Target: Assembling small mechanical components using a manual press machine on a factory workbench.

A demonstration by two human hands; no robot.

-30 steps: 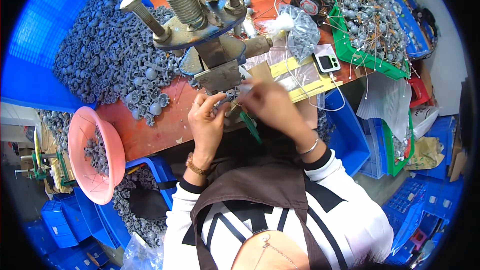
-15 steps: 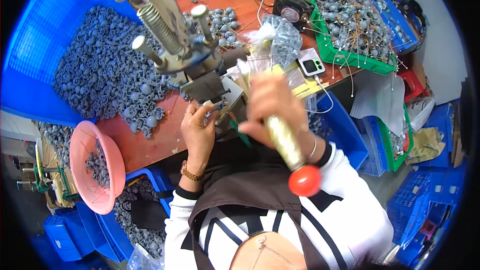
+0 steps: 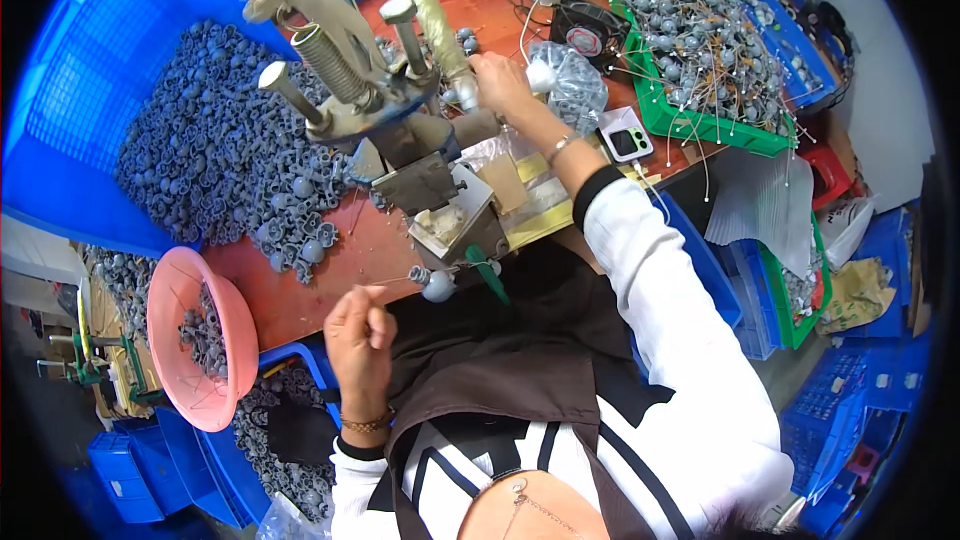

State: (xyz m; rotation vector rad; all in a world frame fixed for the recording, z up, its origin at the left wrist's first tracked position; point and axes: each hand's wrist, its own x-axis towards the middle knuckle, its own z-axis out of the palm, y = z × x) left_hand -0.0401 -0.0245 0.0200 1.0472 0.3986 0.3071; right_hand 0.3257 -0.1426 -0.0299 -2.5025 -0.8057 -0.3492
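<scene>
My left hand [image 3: 360,335] is closed, pinching a thin wire at the table's front edge. From that wire hangs a small part with a shiny grey ball [image 3: 437,286] and a darker grey cup-like piece. Farther off, my right hand [image 3: 502,88] is curled at the lower end of a press lever [image 3: 434,15], a yellowish wrapped handle with a red knob that now points up and away. The hand press [image 3: 395,130] has a coil spring and two bolts. Below its metal plate sits a small block [image 3: 445,225] with a whitish pad.
A blue crate [image 3: 60,130] behind a heap of grey cup-like parts [image 3: 230,140] stands left. A pink basin [image 3: 160,340] is at the table's edge. A green tray [image 3: 720,130] of wired balls, a fan [image 3: 590,30] and a phone-like device [image 3: 628,143] lie right.
My right hand has swung the lever from near my chest up and away. My left hand has drawn back from the press toward me, with the wired grey ball part now out in view.
</scene>
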